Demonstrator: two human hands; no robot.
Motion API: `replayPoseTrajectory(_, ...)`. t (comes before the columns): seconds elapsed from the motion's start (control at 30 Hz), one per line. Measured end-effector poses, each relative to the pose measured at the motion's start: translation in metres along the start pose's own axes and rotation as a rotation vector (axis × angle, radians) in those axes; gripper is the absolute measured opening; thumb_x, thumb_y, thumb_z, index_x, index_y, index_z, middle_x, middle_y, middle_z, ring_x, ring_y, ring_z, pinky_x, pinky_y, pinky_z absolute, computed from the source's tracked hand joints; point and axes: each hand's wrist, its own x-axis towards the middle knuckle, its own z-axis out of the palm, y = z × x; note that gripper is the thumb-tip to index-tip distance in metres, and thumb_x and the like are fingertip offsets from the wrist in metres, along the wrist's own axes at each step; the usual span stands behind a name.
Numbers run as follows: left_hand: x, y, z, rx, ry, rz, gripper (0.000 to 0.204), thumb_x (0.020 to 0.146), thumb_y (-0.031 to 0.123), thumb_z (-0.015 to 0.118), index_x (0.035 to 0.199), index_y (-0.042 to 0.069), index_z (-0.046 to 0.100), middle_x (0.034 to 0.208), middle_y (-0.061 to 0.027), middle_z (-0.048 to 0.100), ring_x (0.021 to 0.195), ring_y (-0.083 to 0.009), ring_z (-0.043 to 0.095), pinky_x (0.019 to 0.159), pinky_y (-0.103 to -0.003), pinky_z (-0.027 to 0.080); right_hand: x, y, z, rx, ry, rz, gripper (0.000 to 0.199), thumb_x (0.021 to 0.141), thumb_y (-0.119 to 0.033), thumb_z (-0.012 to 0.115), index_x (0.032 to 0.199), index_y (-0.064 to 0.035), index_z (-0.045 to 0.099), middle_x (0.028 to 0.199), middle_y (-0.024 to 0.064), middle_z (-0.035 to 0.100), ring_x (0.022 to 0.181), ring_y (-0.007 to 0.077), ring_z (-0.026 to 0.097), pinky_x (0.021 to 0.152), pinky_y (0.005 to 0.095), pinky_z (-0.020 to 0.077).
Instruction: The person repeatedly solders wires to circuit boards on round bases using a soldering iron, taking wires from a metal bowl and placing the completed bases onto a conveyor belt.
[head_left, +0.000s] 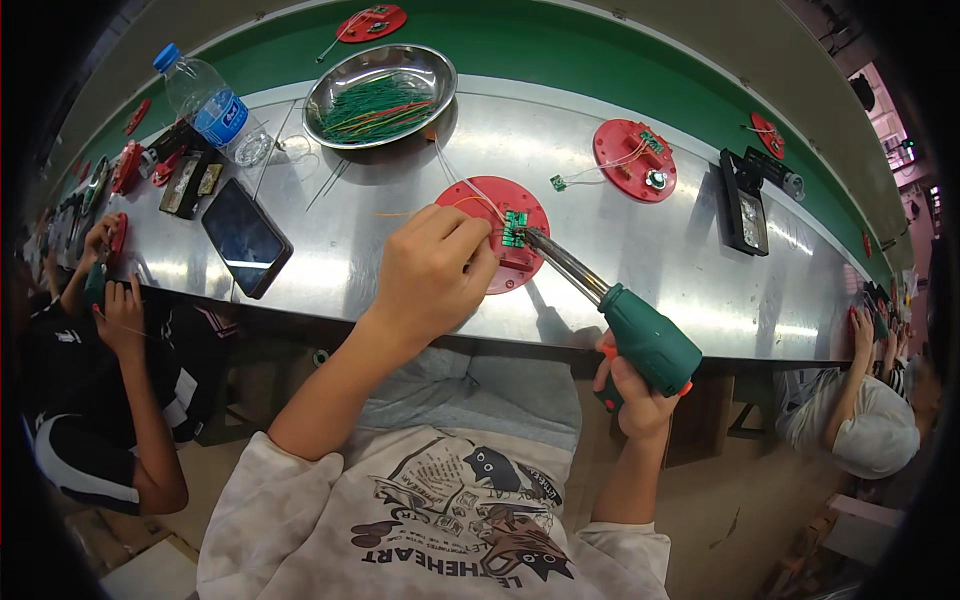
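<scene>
A green circuit board (515,229) sits on a round red plastic disc (478,193) in front of me on the metal bench. My left hand (437,265) is closed in a pinch at the board's left side. A thin orange wire (392,214) runs through its fingers, whose tips are partly hidden. My right hand (640,398) grips the handle of a green soldering gun (650,338) with orange-red parts. The gun's metal tip meets the board, or hovers just over it. Pale wires (487,193) lead from the disc toward the back.
Behind stands a steel bowl (318,92) of green, red and yellow wires. Left are a phone (246,238) and a water bottle (215,112). Another red disc (612,165) with a board lies right, beside a black holder (743,210). Co-workers sit on both sides, including a person's hand (122,315).
</scene>
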Motion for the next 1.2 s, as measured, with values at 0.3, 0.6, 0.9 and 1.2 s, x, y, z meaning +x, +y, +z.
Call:
replayPoseTrajectory(0.3,-0.001,-0.002,-0.001,-0.006,0.000,-0.022,0.008,0.073,0.001,0.068,0.081,0.003,0.066,0.076,-0.0105,0.063,0.069,-0.0297,0.061,0.063,-0.040,0.050,0.004,-0.003,0.004,-0.014,-0.004,0.037,0.041,0.086,-0.005,0.064,0.125,0.0076,0.057,0.097,0.0172,0.065,0.062,0.0186,0.061,0.050,0.0287,0.0499)
replayPoseTrajectory(0.6,-0.001,-0.003,-0.004,-0.009,-0.015,-0.020,0.010,0.072,-0.002,0.070,0.082,0.000,0.068,0.077,-0.0113,0.067,0.068,-0.0293,0.063,0.062,-0.038,0.051,0.012,-0.012,0.002,-0.049,0.015,0.099,0.041,0.087,-0.010,0.061,0.124,0.0086,0.057,0.086,0.0140,0.062,0.058,0.0186,0.059,0.049,0.0282,0.0490)
replayPoseTrajectory(0.9,0.000,-0.003,-0.004,-0.015,-0.020,-0.011,0.011,0.072,-0.002,0.070,0.083,0.000,0.069,0.078,-0.0113,0.068,0.069,-0.0291,0.064,0.062,-0.038,0.051,0.010,-0.003,-0.002,0.042,0.187,-0.065,0.049,0.091,-0.019,0.060,0.128,0.0117,0.051,0.093,0.0220,0.064,0.050,0.0200,0.057,0.044,0.0288,0.0480)
replayPoseTrajectory(1.2,0.000,-0.005,-0.003,-0.036,-0.011,-0.028,0.010,0.073,-0.002,0.071,0.082,0.000,0.069,0.078,-0.0112,0.068,0.068,-0.0290,0.064,0.061,-0.038,0.051,0.031,0.016,-0.019,0.166,0.291,-0.071,0.047,0.099,-0.024,0.051,0.129,0.0118,0.045,0.091,0.0228,0.061,0.042,0.0206,0.056,0.036,0.0320,0.0469)
